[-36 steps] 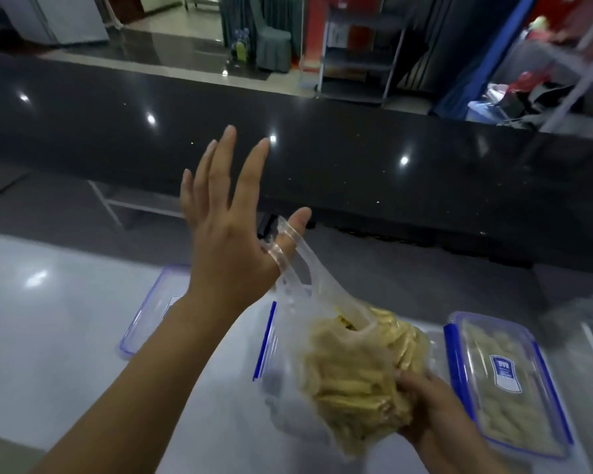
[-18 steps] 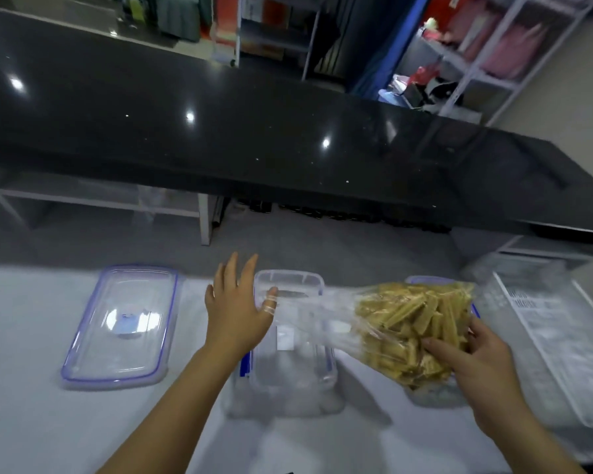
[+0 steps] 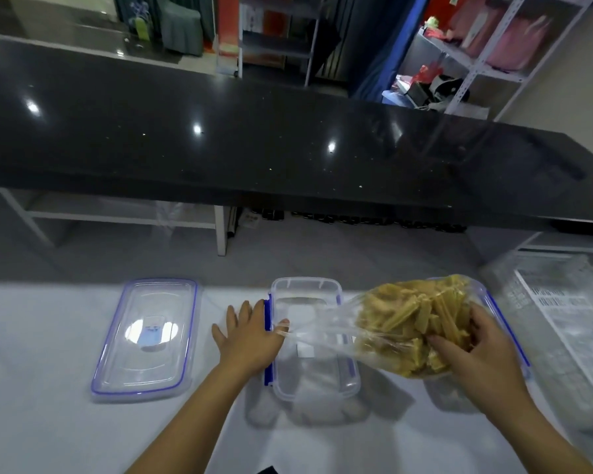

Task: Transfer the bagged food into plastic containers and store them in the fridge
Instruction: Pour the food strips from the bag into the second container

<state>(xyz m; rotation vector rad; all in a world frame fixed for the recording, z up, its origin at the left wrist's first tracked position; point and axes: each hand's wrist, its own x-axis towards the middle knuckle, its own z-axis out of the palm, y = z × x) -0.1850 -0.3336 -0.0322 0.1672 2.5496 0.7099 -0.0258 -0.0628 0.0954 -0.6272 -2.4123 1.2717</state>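
Mid-transfer: bag (image 3: pixel 404 323) gripped by right hand (image 3: pixel 473 350), mouth hooked on left hand (image 3: pixel 250 340) thumb over empty container (image 3: pixel 308 340); pouring, lidding, fridge left.

Two bare forearms, no sleeves, watch or rings visible; the left hand (image 3: pixel 249 340) and right hand (image 3: pixel 473 350) ungloved.

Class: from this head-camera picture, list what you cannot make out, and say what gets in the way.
- Second container, head view: mostly hidden behind the bag of yellow food sticks and the right hand.
- Label on the loose lid: washed out by glare.
- Print on the clear packaging at right: blurred, cut off by the edge.
- Left hand thumb: partly wrapped in bag plastic.
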